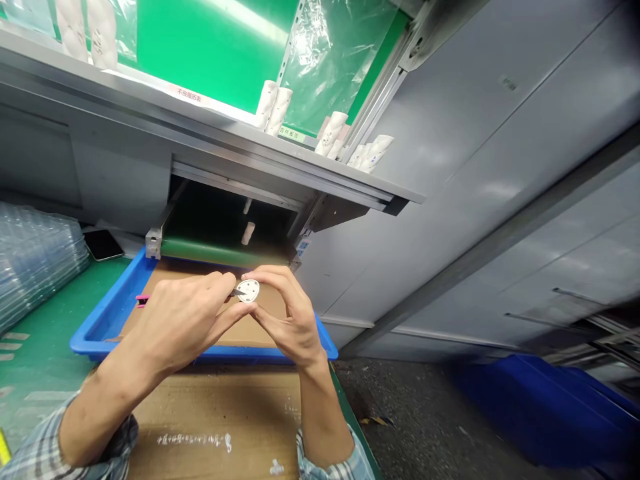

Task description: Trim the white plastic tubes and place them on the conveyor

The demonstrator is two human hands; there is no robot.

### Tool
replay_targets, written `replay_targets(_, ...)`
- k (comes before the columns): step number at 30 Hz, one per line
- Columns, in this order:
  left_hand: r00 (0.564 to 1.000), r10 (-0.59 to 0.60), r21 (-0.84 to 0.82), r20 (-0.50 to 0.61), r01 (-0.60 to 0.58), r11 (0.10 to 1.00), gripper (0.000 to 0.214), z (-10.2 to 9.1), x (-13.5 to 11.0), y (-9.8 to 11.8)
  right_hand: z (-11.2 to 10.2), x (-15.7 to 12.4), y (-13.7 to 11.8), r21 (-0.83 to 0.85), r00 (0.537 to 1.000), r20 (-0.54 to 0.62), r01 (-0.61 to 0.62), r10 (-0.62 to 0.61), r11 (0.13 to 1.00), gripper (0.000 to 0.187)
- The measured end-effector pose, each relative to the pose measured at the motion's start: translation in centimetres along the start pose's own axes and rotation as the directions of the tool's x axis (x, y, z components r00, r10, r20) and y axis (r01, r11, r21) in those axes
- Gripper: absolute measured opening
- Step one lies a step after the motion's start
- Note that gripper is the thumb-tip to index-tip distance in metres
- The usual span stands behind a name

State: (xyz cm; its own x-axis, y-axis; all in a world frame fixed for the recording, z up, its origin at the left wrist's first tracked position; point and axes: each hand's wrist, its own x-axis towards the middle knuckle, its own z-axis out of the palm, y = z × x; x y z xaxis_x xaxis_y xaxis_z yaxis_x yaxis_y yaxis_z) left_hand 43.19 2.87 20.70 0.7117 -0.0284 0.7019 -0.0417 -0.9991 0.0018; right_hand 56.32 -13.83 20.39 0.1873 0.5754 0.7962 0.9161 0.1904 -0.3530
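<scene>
A small round white part [249,291] with several dark holes in its face is held up over the blue tray. My right hand [293,313] grips its edge between thumb and fingers. In my left hand [193,310], closed around it, is a knife [237,292] whose dark pointed blade lies against the face of the white part. Most of the handle is hidden by the fingers. A pink piece [143,301] shows beyond the left side of that hand; it may be the knife's rear end. My left thumb reaches to the lower rim of the part.
Beneath my hands is a blue tray [90,340] lined with cardboard. A green conveyor belt [225,251] ends behind it, carrying white cylindrical pieces [248,233]. Clear plastic trays [40,260] and a phone [103,245] lie left. White twisted pieces [330,133] stand on the shelf above.
</scene>
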Motion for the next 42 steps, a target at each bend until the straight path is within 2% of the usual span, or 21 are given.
replay_targets(7, 1.000, -0.027, 0.042, -0.008, 0.028, 0.999, 0.043, 0.01, -0.12, -0.30, -0.15, -0.07, 0.07, 0.074, 0.998, 0.062, -0.028, 0.024, 0.997, 0.040)
replay_targets(16, 0.997, -0.058, 0.080, 0.044, 0.054, 0.995, 0.045, 0.23, -0.20, -0.19, -0.11, -0.15, 0.32, 0.048, 0.999, 0.009, 0.034, -0.034, 0.998, 0.041)
replay_targets(28, 0.999, -0.022, 0.082, -0.032, 0.024, 0.996, 0.048, -0.22, -0.23, 0.13, 0.03, -0.19, 0.08, 0.039, 0.997, -0.053, 0.059, -0.057, 0.998, 0.034)
replay_targets(42, 1.000, -0.018, 0.068, -0.019, 0.020, 0.998, 0.049, -0.55, -0.25, 0.50, 0.45, -0.30, 0.17, 0.060, 0.992, -0.107, 0.077, -0.070, 0.995, 0.033)
